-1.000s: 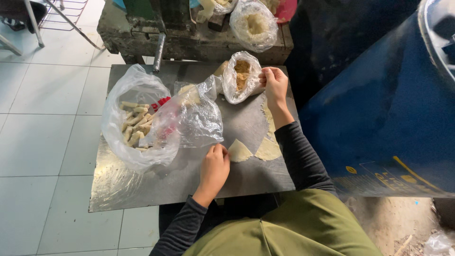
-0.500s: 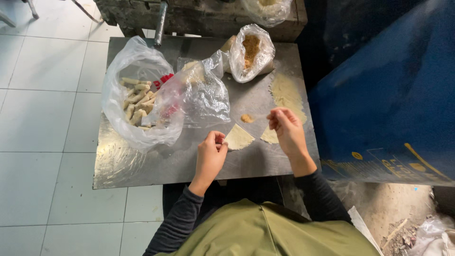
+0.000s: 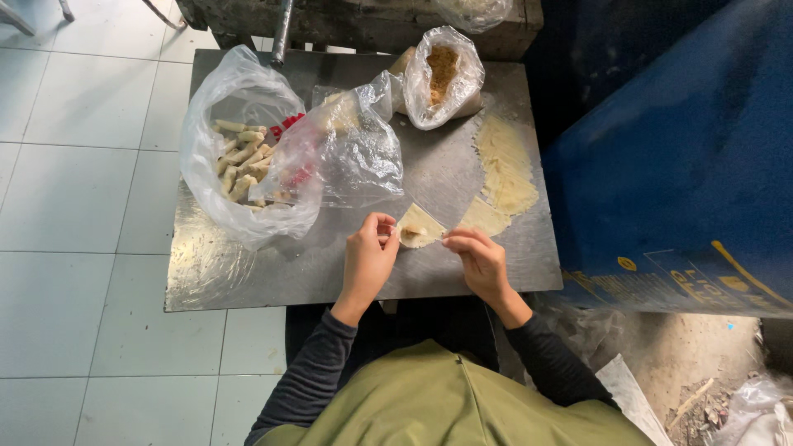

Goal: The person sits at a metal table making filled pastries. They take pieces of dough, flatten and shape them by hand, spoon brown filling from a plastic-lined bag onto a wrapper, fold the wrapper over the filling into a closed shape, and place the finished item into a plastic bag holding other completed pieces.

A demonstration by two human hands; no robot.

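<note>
A small pale wrapper with a bit of brown filling on it lies near the front edge of the metal table. My left hand pinches its left corner. My right hand holds its right corner with the fingertips. More pale wrappers lie spread to the right of it. A clear bag of brown filling stands at the back of the table.
A large clear bag with several rolled pieces sits on the left of the table, and a crumpled clear bag lies beside it. A big blue drum stands close on the right. White floor tiles lie to the left.
My right hand came back from the filling bag, dropped filling on the wrapper, and now grips its right corner. My left hand shifted onto the left corner.
</note>
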